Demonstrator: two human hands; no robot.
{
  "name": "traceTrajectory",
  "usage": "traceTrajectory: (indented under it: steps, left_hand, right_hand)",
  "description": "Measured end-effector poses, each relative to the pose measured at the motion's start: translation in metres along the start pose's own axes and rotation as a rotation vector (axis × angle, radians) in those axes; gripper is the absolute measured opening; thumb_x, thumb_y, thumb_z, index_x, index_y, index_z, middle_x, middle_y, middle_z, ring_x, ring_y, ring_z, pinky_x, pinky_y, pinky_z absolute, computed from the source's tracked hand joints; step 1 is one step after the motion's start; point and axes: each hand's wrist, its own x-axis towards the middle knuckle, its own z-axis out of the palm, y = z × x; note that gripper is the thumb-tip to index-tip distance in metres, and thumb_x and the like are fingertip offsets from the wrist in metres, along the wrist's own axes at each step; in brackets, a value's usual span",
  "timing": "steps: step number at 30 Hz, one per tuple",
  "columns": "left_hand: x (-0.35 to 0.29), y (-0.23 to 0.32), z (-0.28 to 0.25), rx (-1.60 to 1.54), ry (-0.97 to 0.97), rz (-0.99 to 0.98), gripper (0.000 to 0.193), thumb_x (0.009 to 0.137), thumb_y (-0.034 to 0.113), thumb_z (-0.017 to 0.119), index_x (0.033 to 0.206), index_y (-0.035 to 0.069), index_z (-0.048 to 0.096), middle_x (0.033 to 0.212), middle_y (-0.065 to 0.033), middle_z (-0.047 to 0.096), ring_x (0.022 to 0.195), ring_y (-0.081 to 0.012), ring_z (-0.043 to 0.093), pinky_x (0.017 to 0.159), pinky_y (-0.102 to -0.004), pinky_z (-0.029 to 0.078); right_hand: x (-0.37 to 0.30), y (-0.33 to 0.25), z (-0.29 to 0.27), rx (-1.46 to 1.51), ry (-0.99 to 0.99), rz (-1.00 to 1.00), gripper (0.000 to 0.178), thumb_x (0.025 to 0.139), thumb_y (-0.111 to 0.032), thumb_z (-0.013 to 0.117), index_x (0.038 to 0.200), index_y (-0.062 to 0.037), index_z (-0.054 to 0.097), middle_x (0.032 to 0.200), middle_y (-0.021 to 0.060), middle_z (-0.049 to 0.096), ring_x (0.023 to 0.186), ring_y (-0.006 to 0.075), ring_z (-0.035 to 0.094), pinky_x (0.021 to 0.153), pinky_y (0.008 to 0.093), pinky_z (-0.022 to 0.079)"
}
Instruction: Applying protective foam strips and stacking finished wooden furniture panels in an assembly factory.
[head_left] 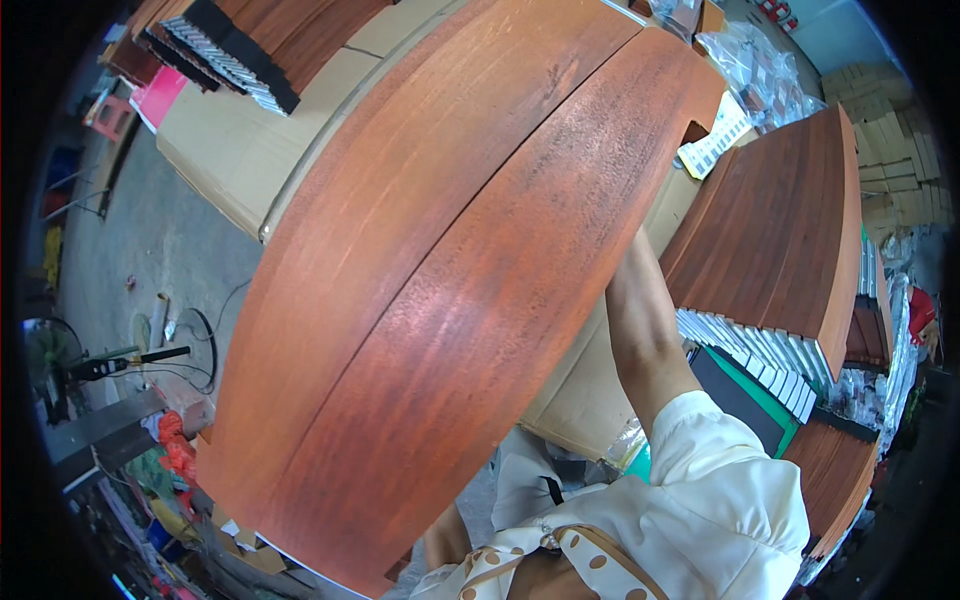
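A large reddish-brown wood-grain panel fills the middle of the view, slanting from lower left to upper right. A dark seam runs along its length, and a small notch is cut into its right edge near the far end. My right forearm reaches up and passes behind the panel's right edge, so the hand is hidden. My left forearm shows only briefly beside the panel's near end, and its hand is hidden too. Neither hand's fingers can be seen.
Brown cardboard lies beneath the panel. To the right stands a stack of wood-grain boards; more boards lie at the far left. Clear plastic wrap sits at the far right. A fan stands on the left.
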Motion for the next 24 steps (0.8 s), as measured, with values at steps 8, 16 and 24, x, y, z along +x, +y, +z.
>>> traceTrajectory:
  steps: [8,16,24]
  left_hand:
    - [-0.001,-0.003,0.026,0.035,-0.094,0.016,0.053,0.093,0.042,0.046,0.136,0.012,0.037,0.136,-0.0064,0.041,0.124,-0.0234,0.04,0.103,-0.0438,0.034]
    - [-0.005,-0.003,0.048,0.077,-0.165,0.034,0.052,0.093,0.041,0.046,0.135,0.011,0.037,0.136,-0.0065,0.041,0.123,-0.0233,0.04,0.103,-0.0437,0.034]
    - [-0.038,-0.019,0.056,0.061,-0.202,0.087,0.052,0.093,0.041,0.047,0.135,0.011,0.037,0.136,-0.0066,0.041,0.123,-0.0232,0.041,0.103,-0.0436,0.034]
  right_hand:
    - [0.044,-0.054,0.012,0.019,0.126,-0.114,0.023,0.095,-0.024,0.047,0.11,-0.0095,0.057,0.095,0.0061,0.06,0.089,0.0196,0.059,0.08,0.0346,0.052]
    - [0.018,-0.055,0.053,0.045,0.245,-0.202,0.023,0.095,-0.025,0.047,0.108,-0.0096,0.058,0.091,0.0061,0.06,0.086,0.0194,0.059,0.078,0.0341,0.053]
    - [-0.036,0.009,0.039,-0.112,0.671,-0.453,0.052,0.097,-0.039,0.037,0.123,0.0024,0.052,0.124,0.015,0.057,0.118,0.0221,0.051,0.101,0.0312,0.034]
